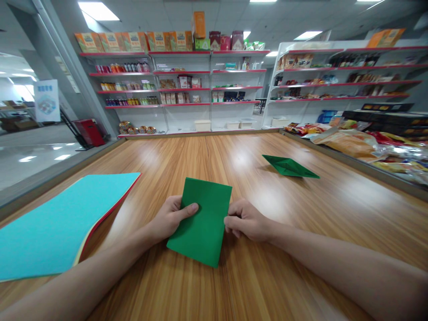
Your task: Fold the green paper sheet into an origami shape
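Paper (207, 227) in left hand (174, 216); carton labels (180, 41) blurred.

On the counter (207, 151), the paper stack (70, 214) lies at the near left and the folded paper boat (290, 166) at the far right. Beyond the far edge stand shelves (180, 104); snack packets (351, 142) lie along the right side.

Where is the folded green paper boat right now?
In the head view, the folded green paper boat lies on the wooden table, right of centre, beyond the right hand.
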A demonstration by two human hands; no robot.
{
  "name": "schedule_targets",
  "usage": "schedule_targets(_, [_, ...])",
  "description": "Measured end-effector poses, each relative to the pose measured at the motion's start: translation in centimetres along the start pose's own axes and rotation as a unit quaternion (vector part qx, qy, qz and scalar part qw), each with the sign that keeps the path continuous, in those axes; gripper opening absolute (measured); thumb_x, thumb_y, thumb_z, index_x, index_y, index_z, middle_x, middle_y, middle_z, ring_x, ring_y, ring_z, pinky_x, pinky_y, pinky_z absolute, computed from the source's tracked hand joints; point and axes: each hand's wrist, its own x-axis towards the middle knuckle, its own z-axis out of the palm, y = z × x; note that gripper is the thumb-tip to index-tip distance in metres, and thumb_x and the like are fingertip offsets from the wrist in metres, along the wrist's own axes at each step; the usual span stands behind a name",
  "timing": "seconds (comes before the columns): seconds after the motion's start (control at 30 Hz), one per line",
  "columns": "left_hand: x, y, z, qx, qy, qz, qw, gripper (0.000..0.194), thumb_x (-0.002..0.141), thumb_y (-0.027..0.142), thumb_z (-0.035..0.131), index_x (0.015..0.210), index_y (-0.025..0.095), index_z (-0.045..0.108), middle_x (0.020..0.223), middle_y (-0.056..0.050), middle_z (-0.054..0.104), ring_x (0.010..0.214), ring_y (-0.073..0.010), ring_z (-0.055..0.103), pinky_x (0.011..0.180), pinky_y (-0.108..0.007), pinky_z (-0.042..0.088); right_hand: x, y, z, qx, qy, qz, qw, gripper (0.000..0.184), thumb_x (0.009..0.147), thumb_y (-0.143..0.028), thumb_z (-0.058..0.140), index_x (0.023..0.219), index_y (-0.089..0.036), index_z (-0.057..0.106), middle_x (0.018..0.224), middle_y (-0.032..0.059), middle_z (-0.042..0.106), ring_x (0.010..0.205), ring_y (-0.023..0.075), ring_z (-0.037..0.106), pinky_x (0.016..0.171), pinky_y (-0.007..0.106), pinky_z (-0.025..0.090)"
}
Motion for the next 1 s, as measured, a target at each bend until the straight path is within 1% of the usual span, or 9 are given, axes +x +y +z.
schedule_targets(0.13, [0.0, 0.0, -0.2, 0.003, -0.018, -0.024, 1.000, 0.027, 0.074, 0.038, 0.074, 0.082, 0.012, 0.070, 0.076, -0.008, 0.072, 0.065, -0.0193, 0.066, 0.060, -0.027, 0.052, 0.0, 0.0, -0.1, -0.009, 0.033, -0.002, 0.999, 0.028, 0.070, -0.025, 0.048, 0.046, -0.014, 0.056, 0.036, -0.0008, 0.048, 0.032, 0.0064, 0.039, 0.032, 0.016, 0.026])
schedule_targets(0.23, [0.0, 0.0, -0.4, 0.006, -0.027, -0.027, 0.999, 0.026, 0.075, 0.037, 0.074, 0.083, 0.012, 0.070, 0.077, -0.008, 0.072, 0.066, -0.0189, 0.067, 0.061, -0.027, 0.052, 0.0, 0.2, -0.2, -0.015, 0.025, -0.008, 1.000, 0.029, 0.069, -0.025, 0.048, 0.042, -0.014, 0.054, 0.035, -0.0007, 0.047, 0.032, 0.0063, 0.039, 0.033, 0.017, 0.026])
schedule_targets(0.33, [0.0, 0.0, -0.5, 0.000, -0.035, -0.027, 0.999, 0.025, 0.075, 0.036, 0.074, 0.083, 0.013, 0.071, 0.078, -0.007, 0.072, 0.065, -0.0175, 0.066, 0.059, -0.025, 0.052, 0.0, 0.4, -0.2, -0.005, 0.017, -0.005, 1.000, 0.028, 0.069, -0.026, 0.049, 0.045, -0.013, 0.058, 0.035, -0.0009, 0.048, 0.031, 0.0067, 0.039, 0.033, 0.017, 0.027])
schedule_targets(0.43, [0.1, 0.0, -0.6, -0.006, -0.044, -0.037, 0.998, 0.025, 0.075, 0.036, 0.074, 0.083, 0.012, 0.071, 0.076, -0.006, 0.072, 0.063, -0.0164, 0.065, 0.057, -0.024, 0.051, 0.0, 0.5, -0.3, 0.001, 0.032, -0.003, 0.999, 0.029, 0.070, -0.028, 0.049, 0.049, -0.013, 0.060, 0.035, -0.0009, 0.049, 0.031, 0.0067, 0.039, 0.032, 0.017, 0.026])
schedule_targets(0.53, [0.2, -0.1, -0.8, -0.007, -0.058, -0.045, 0.997, 0.026, 0.075, 0.036, 0.074, 0.085, 0.012, 0.071, 0.076, -0.006, 0.072, 0.062, -0.0157, 0.065, 0.057, -0.023, 0.050, 0.0, 0.6, -0.4, 0.007, 0.055, -0.007, 0.998, 0.031, 0.071, -0.029, 0.048, 0.047, -0.013, 0.059, 0.034, -0.0012, 0.047, 0.030, 0.0063, 0.037, 0.032, 0.017, 0.024])
schedule_targets(0.7, [0.3, -0.2, -0.9, -0.013, -0.066, -0.048, 0.997, 0.030, 0.073, 0.037, 0.077, 0.086, 0.011, 0.071, 0.077, -0.007, 0.072, 0.063, -0.0161, 0.065, 0.058, -0.024, 0.051, 0.1, 0.7, -0.3, 0.015, 0.060, -0.009, 0.998, 0.031, 0.070, -0.029, 0.048, 0.044, -0.015, 0.056, 0.033, -0.0021, 0.044, 0.029, 0.0061, 0.034, 0.031, 0.018, 0.022])
schedule_targets(0.8, [0.3, -0.2, -1.0, -0.010, -0.066, -0.053, 0.996, 0.031, 0.074, 0.038, 0.076, 0.087, 0.010, 0.070, 0.077, -0.007, 0.072, 0.063, -0.0160, 0.064, 0.057, -0.024, 0.050, 0.1, 1.0, -0.2, 0.035, 0.090, -0.013, 0.995, 0.029, 0.070, -0.030, 0.050, 0.046, -0.015, 0.057, 0.033, -0.0025, 0.044, 0.030, 0.0063, 0.035, 0.031, 0.018, 0.021])
schedule_targets(0.9, [0.3, -0.3, -1.1, -0.001, -0.067, -0.061, 0.996, 0.033, 0.074, 0.038, 0.076, 0.089, 0.009, 0.070, 0.078, -0.008, 0.072, 0.065, -0.0166, 0.065, 0.058, -0.024, 0.051, 0.1, 1.1, -0.1, 0.060, 0.125, -0.002, 0.990, 0.029, 0.070, -0.033, 0.050, 0.048, -0.015, 0.056, 0.034, -0.0029, 0.043, 0.030, 0.0066, 0.035, 0.031, 0.019, 0.019])
schedule_targets(1.0, [0.3, -0.4, -1.3, 0.003, -0.068, -0.063, 0.996, 0.033, 0.075, 0.038, 0.075, 0.091, 0.009, 0.069, 0.080, -0.008, 0.072, 0.067, -0.0172, 0.066, 0.060, -0.025, 0.052, 0.1, 1.0, 0.0, 0.070, 0.138, 0.009, 0.988, 0.029, 0.068, -0.033, 0.051, 0.045, -0.016, 0.053, 0.033, -0.0031, 0.042, 0.030, 0.0067, 0.034, 0.031, 0.019, 0.019])
